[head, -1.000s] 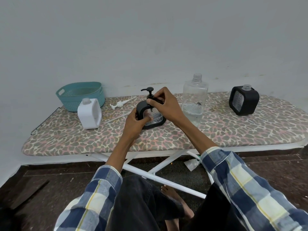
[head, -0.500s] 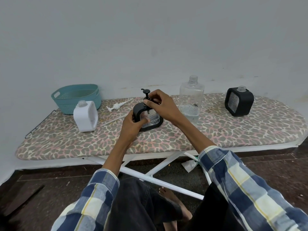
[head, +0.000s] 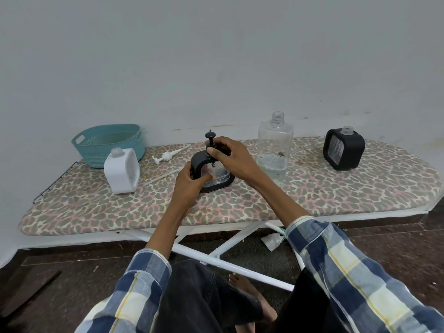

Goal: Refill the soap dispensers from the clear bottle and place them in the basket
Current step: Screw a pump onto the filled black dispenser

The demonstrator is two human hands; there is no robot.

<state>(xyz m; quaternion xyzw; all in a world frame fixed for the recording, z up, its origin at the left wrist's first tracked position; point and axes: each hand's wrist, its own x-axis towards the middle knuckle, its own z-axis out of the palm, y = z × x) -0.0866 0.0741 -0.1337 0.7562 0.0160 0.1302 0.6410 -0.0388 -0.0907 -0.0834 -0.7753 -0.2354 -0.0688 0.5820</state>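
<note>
A black-framed soap dispenser (head: 219, 175) stands on the ironing board (head: 312, 195) in the middle. My left hand (head: 189, 186) grips its frame on the left side. My right hand (head: 229, 156) pinches the collar of the black pump (head: 210, 138) set in its neck. The clear bottle (head: 275, 150), uncapped and holding a little liquid, stands just to the right. A white dispenser (head: 122, 170) without a pump stands at the left, in front of the teal basket (head: 108, 144). A second black dispenser (head: 343, 149), also without a pump, stands at the far right.
A white pump (head: 168, 155) with its long tube lies on the board between the white dispenser and my hands. The wall runs close behind the board. White board legs (head: 230, 241) cross below, above my knees and a bare foot.
My right hand has turned on the pump collar, and the pump head now points a different way. The camera view has drifted slightly. The other objects have stayed put.
</note>
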